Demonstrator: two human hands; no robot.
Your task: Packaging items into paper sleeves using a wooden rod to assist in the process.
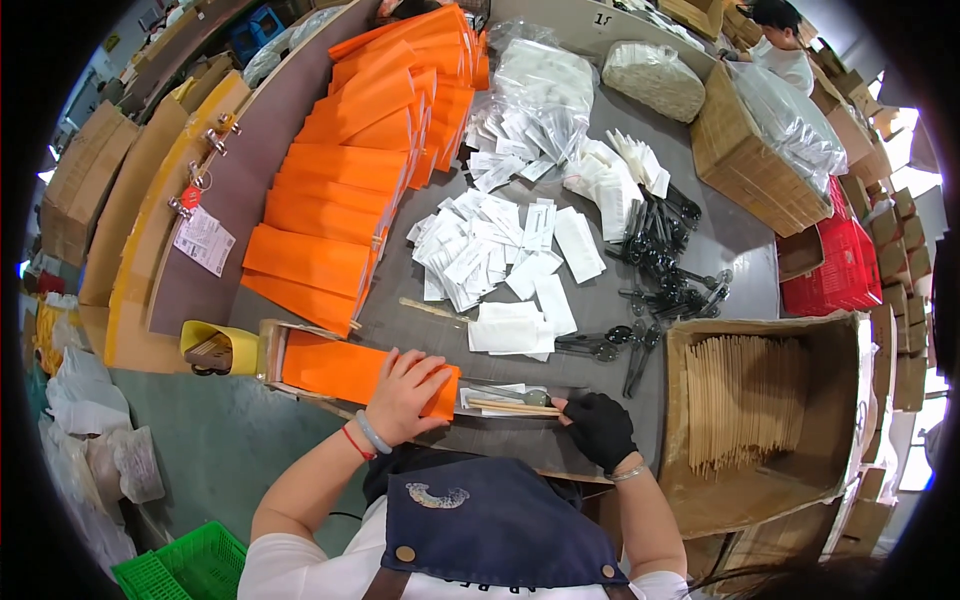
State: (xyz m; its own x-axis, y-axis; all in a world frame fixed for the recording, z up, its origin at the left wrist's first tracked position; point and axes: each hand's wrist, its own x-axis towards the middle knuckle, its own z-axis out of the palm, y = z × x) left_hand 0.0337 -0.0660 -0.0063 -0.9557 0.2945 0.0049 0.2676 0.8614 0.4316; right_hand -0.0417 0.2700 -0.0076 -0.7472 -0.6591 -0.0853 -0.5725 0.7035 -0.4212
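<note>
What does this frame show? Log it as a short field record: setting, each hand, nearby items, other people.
setting: grey worktable crowded with packing supplies
left hand: bare, pressing flat on an orange paper sleeve
right hand: black glove, fingertips on a chopsticks bundle
nearby: stacked orange sleeves, white packets, black spoons, cardboard box of chopsticks
others: one person at the far end

Bare left hand [405,392] lies flat, fingers spread; gloved right hand [600,428] pinches.
</note>
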